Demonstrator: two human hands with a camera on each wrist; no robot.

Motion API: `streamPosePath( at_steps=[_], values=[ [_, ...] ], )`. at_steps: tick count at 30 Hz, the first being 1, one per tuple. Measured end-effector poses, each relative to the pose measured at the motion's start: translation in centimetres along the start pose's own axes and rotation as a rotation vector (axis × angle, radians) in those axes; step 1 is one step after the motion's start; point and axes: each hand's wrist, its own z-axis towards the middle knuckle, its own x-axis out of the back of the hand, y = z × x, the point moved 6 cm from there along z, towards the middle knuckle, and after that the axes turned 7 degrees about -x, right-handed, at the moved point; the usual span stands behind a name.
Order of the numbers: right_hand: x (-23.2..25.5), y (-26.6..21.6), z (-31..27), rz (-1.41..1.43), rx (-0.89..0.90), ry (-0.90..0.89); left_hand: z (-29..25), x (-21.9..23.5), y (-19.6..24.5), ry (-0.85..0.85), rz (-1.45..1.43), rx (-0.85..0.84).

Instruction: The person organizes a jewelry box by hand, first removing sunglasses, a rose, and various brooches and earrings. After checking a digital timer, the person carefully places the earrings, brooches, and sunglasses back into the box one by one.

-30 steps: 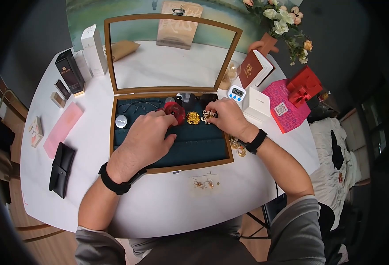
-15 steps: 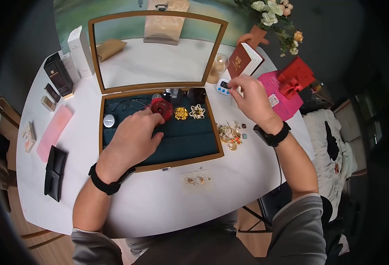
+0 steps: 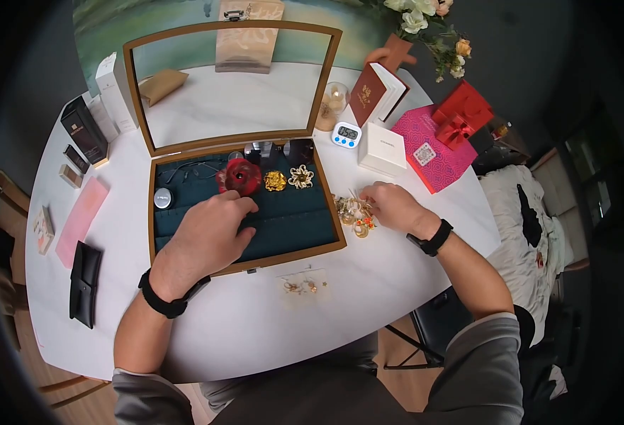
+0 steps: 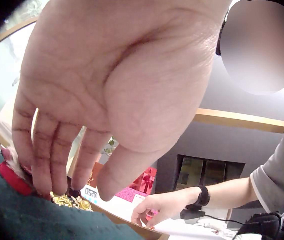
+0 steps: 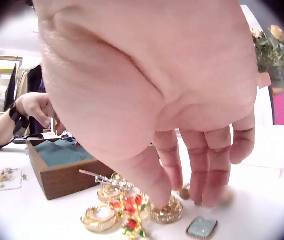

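Observation:
My left hand (image 3: 209,230) reaches over the dark green lining of a wooden jewellery box (image 3: 342,242), its loosely bent fingers right beside a red flower ornament (image 3: 238,177). In the left wrist view its fingertips (image 4: 59,185) overlap the red edge. A gold flower brooch (image 3: 276,180) and a pearly flower brooch (image 3: 300,176) lie in a row to the right of it. Outside the box, my right hand (image 3: 397,207) reaches down into a heap of jewellery (image 3: 354,212). Its thumb and forefinger come down at a gold hoop earring (image 5: 168,212), near red flower earrings (image 5: 131,205) and a blue-green square stone (image 5: 202,227).
The box's glazed lid (image 3: 230,149) stands raised. Sunglasses (image 3: 261,153) and a round silver tin (image 3: 163,198) lie inside. Behind the right hand stand a white box (image 3: 381,149) and a timer (image 3: 346,134). Carded earrings (image 3: 303,287) lie in front; a black case (image 3: 85,283) is at left.
My right hand has gone from the pearly brooch, out over the timer and down to the jewellery heap. My left hand, earlier on the red flower, has drawn back slightly towards me.

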Motion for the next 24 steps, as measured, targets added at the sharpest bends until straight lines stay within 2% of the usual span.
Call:
streamPosePath(
  at_steps=[6,8,14,24],
  values=[
    [0.2,0.1,0.1,0.098,-0.016,-0.024,-0.1,-0.2,-0.1,-0.007,-0.005,-0.008],
    [-0.3,0.4,0.2,0.158,-0.076,-0.081,0.0,-0.3,-0.1,-0.009,0.000,-0.006],
    [0.0,0.9,0.3,0.282,-0.153,-0.071,-0.1,-0.1,0.1,-0.015,0.009,-0.001],
    [0.1,-0.4,0.1,0.224,-0.207,-0.065,-0.1,-0.2,0.3,-0.030,0.018,0.001]
  ],
)
